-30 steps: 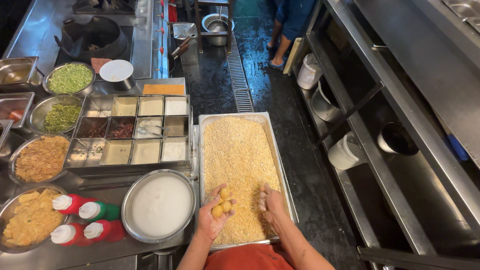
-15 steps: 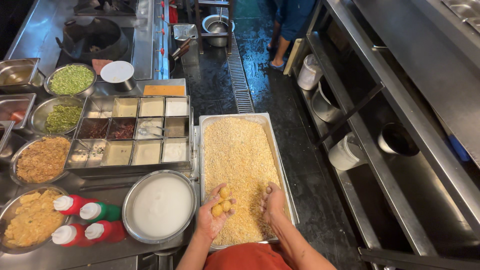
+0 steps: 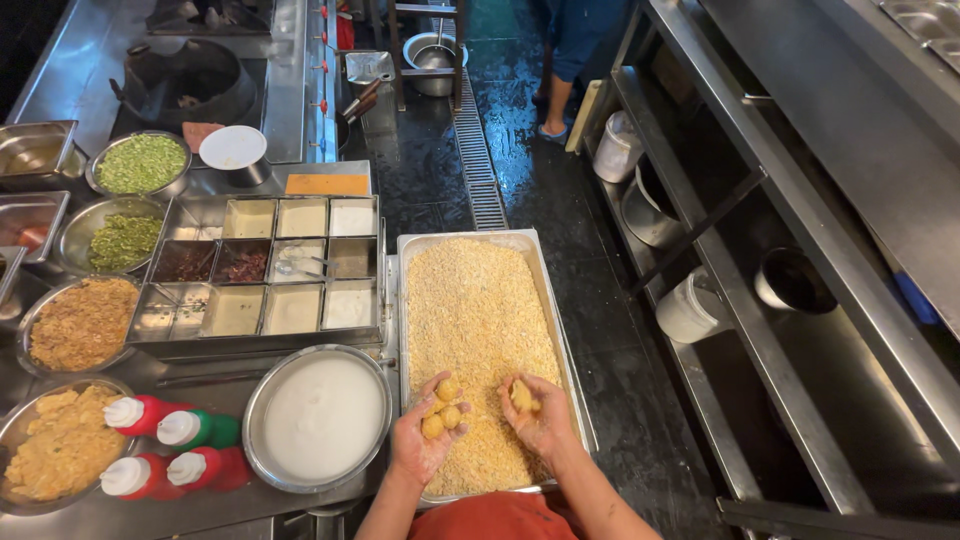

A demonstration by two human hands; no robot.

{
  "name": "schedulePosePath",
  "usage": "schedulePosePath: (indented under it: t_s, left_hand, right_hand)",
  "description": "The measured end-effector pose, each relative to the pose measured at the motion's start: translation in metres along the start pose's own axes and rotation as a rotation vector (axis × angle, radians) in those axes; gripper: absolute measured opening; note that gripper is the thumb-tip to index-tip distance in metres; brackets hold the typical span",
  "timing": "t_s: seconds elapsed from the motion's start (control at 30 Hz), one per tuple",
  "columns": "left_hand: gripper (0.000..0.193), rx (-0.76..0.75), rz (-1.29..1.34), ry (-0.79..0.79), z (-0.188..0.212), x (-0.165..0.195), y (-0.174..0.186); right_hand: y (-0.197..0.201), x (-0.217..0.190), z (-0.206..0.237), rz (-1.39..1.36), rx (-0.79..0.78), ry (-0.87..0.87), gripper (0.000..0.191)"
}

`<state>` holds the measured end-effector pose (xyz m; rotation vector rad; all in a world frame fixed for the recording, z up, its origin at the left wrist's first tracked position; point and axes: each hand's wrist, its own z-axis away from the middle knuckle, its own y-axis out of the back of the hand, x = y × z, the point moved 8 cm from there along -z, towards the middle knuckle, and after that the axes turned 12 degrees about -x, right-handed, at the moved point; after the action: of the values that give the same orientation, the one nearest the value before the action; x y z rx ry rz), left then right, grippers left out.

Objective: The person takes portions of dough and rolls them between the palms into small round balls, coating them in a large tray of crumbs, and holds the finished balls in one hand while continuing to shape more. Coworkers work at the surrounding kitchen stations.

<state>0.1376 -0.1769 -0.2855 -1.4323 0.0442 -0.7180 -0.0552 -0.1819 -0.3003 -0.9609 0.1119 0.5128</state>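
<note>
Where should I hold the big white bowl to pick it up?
Take the white bowl by its thin metal rim, one hand on each side, coming from above. It is wide, round and filled almost to the top, so a grip on both sides would likely keep it level. The squeeze bottles crowd its left edge.

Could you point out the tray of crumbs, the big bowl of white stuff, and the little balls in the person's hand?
Crumb tray [image 3: 410, 300]: head view, on its left metal rim.
White-filled bowl [image 3: 252, 405]: head view, on its left rim.
Coated balls [image 3: 441, 408]: head view, on the middle ball in the left hand [image 3: 420, 445], on the palm.
</note>
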Motion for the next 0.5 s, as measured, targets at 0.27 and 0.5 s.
schedulePosePath:
  t_s: [0.27,0.5]
  left_hand:
    - [0.051,-0.007,-0.005,-0.007,0.001,-0.001,-0.003]
    - [0.053,-0.016,-0.002,-0.01,-0.001,0.001,-0.001]
  right_hand:
    - [-0.006,-0.012,0.001,0.207,0.004,0.102,0.046]
    - [-0.005,-0.014,-0.005,0.137,-0.019,0.172,0.037]
